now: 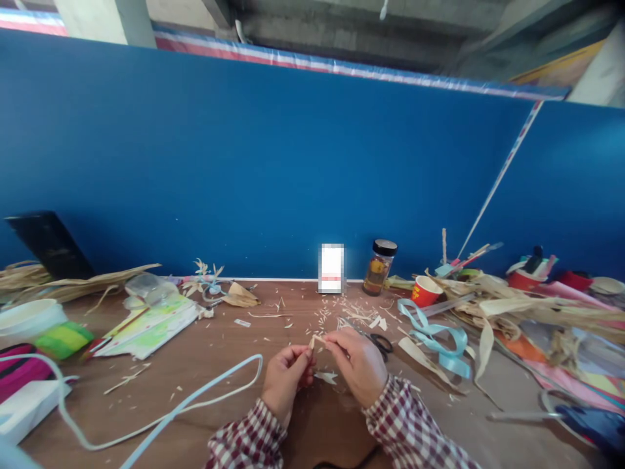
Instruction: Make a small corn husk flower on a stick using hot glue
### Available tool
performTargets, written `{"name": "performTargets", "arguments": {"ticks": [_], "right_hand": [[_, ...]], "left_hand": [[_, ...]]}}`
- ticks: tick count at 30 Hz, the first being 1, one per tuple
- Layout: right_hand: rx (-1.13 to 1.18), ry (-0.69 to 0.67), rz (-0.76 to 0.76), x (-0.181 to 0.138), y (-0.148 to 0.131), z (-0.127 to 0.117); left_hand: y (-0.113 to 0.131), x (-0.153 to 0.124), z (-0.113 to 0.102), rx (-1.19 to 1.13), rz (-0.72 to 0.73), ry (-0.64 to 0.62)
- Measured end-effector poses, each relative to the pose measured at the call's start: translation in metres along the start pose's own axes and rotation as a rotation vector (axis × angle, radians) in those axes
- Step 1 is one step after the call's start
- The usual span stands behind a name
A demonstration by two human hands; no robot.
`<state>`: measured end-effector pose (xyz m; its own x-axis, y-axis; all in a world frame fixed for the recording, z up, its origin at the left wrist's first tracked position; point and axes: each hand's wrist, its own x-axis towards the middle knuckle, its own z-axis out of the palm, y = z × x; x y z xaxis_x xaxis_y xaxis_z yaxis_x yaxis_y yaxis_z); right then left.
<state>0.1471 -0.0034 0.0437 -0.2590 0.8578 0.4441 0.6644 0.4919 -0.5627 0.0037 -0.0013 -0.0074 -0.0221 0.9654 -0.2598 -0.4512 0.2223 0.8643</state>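
Note:
A small strip of pale dried husk (318,340) is held up between my two hands, just above the table (234,371). My left hand (287,376) pinches its lower end between thumb and fingers. At the other end, the thumb and fingertips of my right hand (360,366) are closed on it. Behind my right hand lie black-handled scissors (383,345), their blades partly hidden. Tiny cut husk bits (326,314) are scattered beyond my hands, and a torn white-looking scrap (326,377) lies between them.
A lidded jar (378,270) stands by the blue partition (293,163). To the right are a red paper cup (426,292), light-blue ribbon (442,342) and piled husks (532,312). A pale cable (190,407) loops across the left, near a painted sheet (151,326) and husk flowers (209,280).

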Motion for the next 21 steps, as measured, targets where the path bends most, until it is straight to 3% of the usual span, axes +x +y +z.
{"name": "performTargets", "arguments": {"ticks": [9, 15, 21], "right_hand": [[0.157, -0.057, 0.149, -0.004, 0.008, 0.019], [0.167, -0.145, 0.064, -0.003, 0.005, 0.011], [0.127, -0.102, 0.057, -0.006, 0.003, 0.014]], "left_hand": [[0.002, -0.008, 0.003, 0.121, 0.05, -0.096], [-0.001, -0.006, 0.002, 0.176, 0.073, -0.09], [-0.001, -0.005, 0.002, 0.182, 0.011, -0.085]]}}
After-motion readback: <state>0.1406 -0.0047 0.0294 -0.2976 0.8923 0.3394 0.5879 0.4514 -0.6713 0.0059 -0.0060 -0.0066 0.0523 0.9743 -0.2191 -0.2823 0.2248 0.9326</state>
